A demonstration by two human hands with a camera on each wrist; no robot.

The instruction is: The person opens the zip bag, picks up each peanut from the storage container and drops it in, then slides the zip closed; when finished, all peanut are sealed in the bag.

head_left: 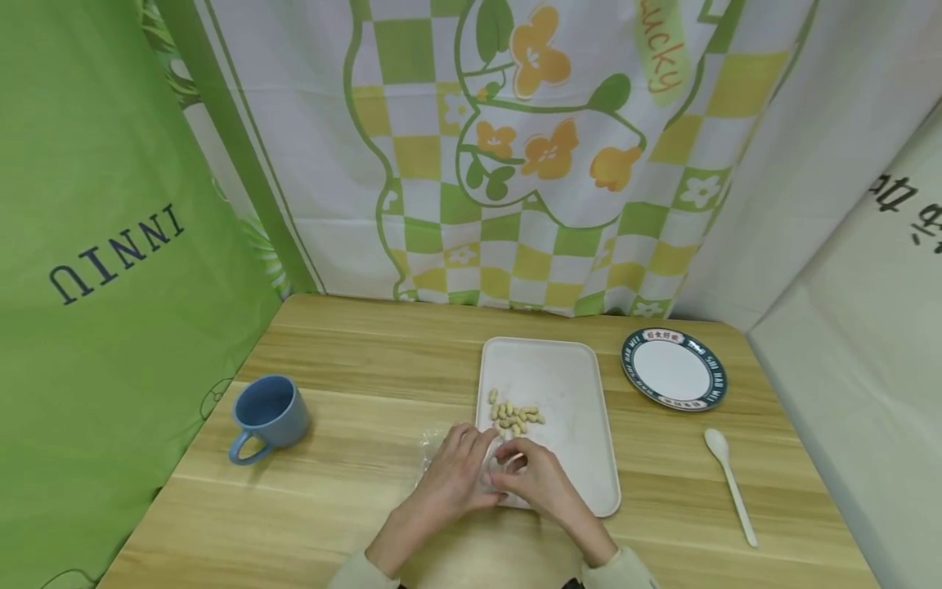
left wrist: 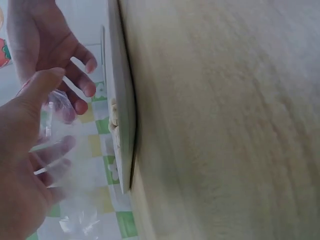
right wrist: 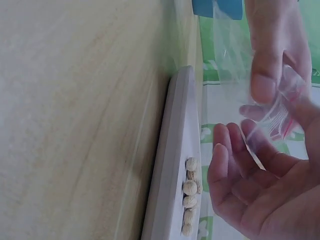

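Two bare hands are working over the near left corner of the tray (head_left: 562, 384), which is lying lengthwise on the bench (head_left: 353, 352), its far end pointing toward the bench's far edge. The left hand (head_left: 458, 466) is pinching a clear bag (right wrist: 274, 116) between thumb and fingers, while the right hand (head_left: 540, 478) is pinching the same bag beside a red strip (right wrist: 289, 127), its thumb and forefinger bent together. The bag is hanging between the hands, part of it reaching past the tray's left edge. Just beyond the hands, a loose cluster of peanuts (head_left: 521, 413) is resting near that edge, one nut lying a little apart toward the far end. The step in hand appears to be working the bag's mouth; whether its two sides are already parting cannot be told. The next move would seem to call for a steady grip by one hand and a light parting of the film by the other. Around them, a blue cup (head_left: 271, 411) is standing near the bench's left edge, a plate (head_left: 671, 372) is lying near the far right corner, and a white spoon (head_left: 732, 489) is resting toward the right edge.
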